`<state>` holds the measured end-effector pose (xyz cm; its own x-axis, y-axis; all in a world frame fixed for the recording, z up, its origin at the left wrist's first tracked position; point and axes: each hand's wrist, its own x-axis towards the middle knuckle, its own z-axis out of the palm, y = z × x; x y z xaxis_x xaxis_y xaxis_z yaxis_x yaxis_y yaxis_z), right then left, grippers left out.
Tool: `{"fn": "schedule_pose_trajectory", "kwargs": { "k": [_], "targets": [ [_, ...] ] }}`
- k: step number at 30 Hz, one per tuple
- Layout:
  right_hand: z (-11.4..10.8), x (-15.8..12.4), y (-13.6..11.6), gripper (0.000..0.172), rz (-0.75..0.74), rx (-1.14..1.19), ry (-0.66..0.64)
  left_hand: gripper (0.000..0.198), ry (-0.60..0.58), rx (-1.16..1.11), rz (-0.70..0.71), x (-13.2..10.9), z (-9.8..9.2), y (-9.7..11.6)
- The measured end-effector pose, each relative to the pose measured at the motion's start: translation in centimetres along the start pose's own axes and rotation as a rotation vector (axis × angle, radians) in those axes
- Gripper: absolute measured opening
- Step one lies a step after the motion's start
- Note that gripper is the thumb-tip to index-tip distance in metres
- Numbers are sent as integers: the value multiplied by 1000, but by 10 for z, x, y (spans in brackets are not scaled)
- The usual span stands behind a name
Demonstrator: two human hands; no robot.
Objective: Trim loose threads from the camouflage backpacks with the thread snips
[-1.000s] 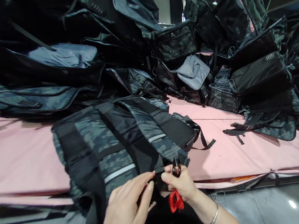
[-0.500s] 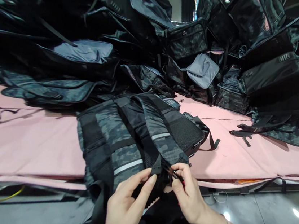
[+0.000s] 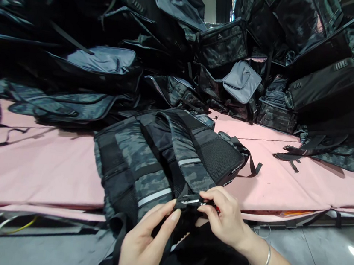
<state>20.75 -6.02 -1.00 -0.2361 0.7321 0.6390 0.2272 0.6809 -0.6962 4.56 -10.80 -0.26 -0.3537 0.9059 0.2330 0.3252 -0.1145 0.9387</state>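
A dark camouflage backpack [image 3: 148,159] lies back-side up on the pink table [image 3: 30,174], its shoulder straps toward me. My left hand [image 3: 145,244] pinches the end of a strap [image 3: 184,202] at the bag's near edge. My right hand [image 3: 226,218] is closed on small thread snips [image 3: 202,203] with red handles, blades laid at the strap end. A silver bangle [image 3: 262,263] sits on my right wrist.
A high heap of black and camouflage bags [image 3: 206,50] fills the back of the table. A loose strap piece [image 3: 290,157] lies on the pink surface at right. Grey floor [image 3: 326,254] lies below the table's front edge, with a yellow cord [image 3: 17,227] at lower left.
My right hand turned the snips from upright down to the strap end; the red handle is now mostly hidden in the hand. The view shifted so the backpack sits further right.
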Motion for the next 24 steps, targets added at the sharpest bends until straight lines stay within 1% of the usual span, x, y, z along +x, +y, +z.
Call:
{"fn": "schedule_pose_trajectory", "kwargs": {
  "k": [2, 4, 8, 10, 14, 16, 17, 19, 21, 24],
  "targets": [
    [-1, 3, 0, 12, -30, -4, -4, 33, -4, 9, 13, 0, -1, -1],
    [-1, 4, 1, 11, -24, 21, -5, 30, -9, 16, 26, -1, -2, -2],
    [0, 3, 1, 9, 84, 89, 16, 27, -36, 13, 44, -2, -2, -3],
    [0, 3, 0, 10, 112, 104, 14, 27, -46, 15, 45, -2, -1, -3],
    [-2, 4, -3, 15, 70, 75, -74, 26, -8, 63, 55, -3, 1, -2],
    [-3, 1, -3, 15, 105, 85, -93, 24, -13, 101, 69, -8, 2, 3],
    [-3, -2, -3, 15, 150, 113, -93, 23, -29, 119, 81, -10, 2, 7],
    [-3, -10, 1, 15, 307, 218, -60, 22, -32, 164, 120, -16, 4, 15],
    [-2, -17, 9, 27, 503, 379, -22, 21, 4, 239, 167, -21, 7, 23],
    [0, -21, 22, 49, 801, 587, -125, 18, 53, 325, 210, -29, 17, 25]
  ]
}}
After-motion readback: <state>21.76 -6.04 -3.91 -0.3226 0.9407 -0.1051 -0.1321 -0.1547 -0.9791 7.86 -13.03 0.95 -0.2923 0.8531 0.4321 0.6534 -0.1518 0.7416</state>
